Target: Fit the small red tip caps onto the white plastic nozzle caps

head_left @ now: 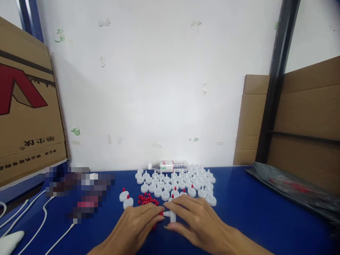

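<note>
My right hand [199, 219] grips a white plastic nozzle cap [173, 216], turned on its side with its spout pointing left. Between the fingertips of my left hand [135, 221] is a small red tip cap [161, 213], held at the end of that spout; whether it is seated cannot be told. Just beyond my left hand lies a loose pile of red tip caps [148, 199]. Many white nozzle caps [165, 195] stand spout-up in a cluster behind both hands. Two with red tips, one of them this nozzle cap [128, 202], stand apart at the left; several others near the hands also have red tips.
A clear plastic bottle [167, 166] lies on its side by the wall. On the blue table [239, 205], white cables [44, 212] and pixelated items are at left, a dark plastic bag [292, 187] at right. Cardboard [29, 124] stands on both sides.
</note>
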Available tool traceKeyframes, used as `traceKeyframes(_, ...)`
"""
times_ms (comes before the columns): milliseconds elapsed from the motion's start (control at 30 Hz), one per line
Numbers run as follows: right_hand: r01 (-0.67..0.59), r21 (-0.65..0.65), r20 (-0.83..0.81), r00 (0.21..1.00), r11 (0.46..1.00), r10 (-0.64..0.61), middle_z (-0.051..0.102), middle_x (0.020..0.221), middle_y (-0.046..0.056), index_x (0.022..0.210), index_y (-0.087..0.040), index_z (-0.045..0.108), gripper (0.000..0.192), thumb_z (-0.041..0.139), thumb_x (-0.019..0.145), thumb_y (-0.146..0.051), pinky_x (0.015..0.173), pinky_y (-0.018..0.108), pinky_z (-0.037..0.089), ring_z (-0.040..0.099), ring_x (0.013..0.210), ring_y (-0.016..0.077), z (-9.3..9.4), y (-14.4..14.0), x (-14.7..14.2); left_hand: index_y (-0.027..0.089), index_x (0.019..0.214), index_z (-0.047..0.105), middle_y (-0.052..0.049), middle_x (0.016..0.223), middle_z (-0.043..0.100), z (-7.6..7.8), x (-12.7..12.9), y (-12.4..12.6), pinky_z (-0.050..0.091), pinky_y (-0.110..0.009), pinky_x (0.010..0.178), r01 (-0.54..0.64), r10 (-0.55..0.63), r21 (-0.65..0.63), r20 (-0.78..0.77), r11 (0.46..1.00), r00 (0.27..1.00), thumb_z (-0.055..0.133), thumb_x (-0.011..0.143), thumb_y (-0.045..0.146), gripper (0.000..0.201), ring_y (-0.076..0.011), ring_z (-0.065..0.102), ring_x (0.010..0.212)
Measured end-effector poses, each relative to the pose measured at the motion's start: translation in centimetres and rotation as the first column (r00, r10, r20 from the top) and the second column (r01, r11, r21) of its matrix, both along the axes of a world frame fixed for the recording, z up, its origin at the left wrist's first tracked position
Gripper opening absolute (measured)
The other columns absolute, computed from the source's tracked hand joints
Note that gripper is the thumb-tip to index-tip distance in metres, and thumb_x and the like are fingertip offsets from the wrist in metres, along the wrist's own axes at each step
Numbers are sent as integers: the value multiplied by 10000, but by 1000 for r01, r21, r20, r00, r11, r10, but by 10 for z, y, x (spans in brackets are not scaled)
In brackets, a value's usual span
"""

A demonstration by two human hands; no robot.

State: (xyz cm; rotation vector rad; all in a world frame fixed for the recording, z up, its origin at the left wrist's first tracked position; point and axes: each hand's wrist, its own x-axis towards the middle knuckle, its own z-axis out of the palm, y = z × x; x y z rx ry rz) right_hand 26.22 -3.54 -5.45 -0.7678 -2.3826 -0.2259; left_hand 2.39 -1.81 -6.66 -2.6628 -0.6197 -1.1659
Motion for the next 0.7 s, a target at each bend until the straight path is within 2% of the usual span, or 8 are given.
traceKeyframes(100, -22, 118, -62, 998, 993, 29, 720, 1090, 118, 1349, -171, 541, 379, 492, 1052, -400, 702, 299, 579, 699, 937, 225, 1, -4, -5, 200, 988, 612, -16, 781, 690, 0, 2, -3, 450, -195, 571, 0, 2, -86, 16, 996, 1000, 357, 1090, 230, 276, -125, 647, 629)
traceKeyframes(167, -56, 151, -98, 993, 987, 71, 715, 1062, 124, 1349, -156, 533, 366, 484, 1055, -370, 703, 301, 590, 693, 916, 222, 3, -8, -7, 204, 890, 581, -5, 728, 636, 0, 3, -6, 421, -200, 561, 46, -39, -187, 39, 981, 998, 334, 1085, 223, 314, -121, 594, 605)
traceKeyframes(267, -86, 147, -109, 989, 985, 103, 704, 1021, 115, 1324, -149, 543, 335, 509, 1044, -330, 706, 297, 594, 683, 876, 212, 3, -10, -9, 215, 785, 526, 18, 656, 597, 0, 4, -9, 423, -200, 603, 107, -82, -371, 82, 922, 993, 316, 1083, 239, 365, -117, 578, 601)
traceKeyframes(367, -87, 161, -79, 992, 983, 101, 702, 1004, 117, 1297, -137, 560, 311, 524, 1037, -303, 717, 298, 594, 677, 858, 209, 1, -8, -10, 219, 738, 495, 40, 597, 567, 0, 5, -10, 421, -203, 610, 95, -64, -483, 80, 870, 995, 319, 1084, 280, 393, -108, 556, 545)
traceKeyframes(567, -36, 323, -119, 990, 946, 78, 726, 971, 127, 1282, -99, 566, 293, 550, 1025, -239, 719, 313, 596, 695, 822, 217, -7, -6, -18, 221, 748, 465, 43, 630, 520, 6, 5, -13, 366, -224, 565, 56, -30, -473, 63, 879, 998, 341, 1073, 310, 359, -116, 470, 545)
traceKeyframes(700, -4, 367, -151, 986, 930, 63, 734, 1002, 131, 1317, -110, 551, 314, 542, 1005, -138, 786, 329, 595, 706, 880, 220, -10, -7, -21, 218, 808, 506, 40, 656, 523, 10, 8, -15, 369, -231, 567, 66, -60, -512, 28, 857, 998, 320, 1075, 322, 342, -120, 470, 558)
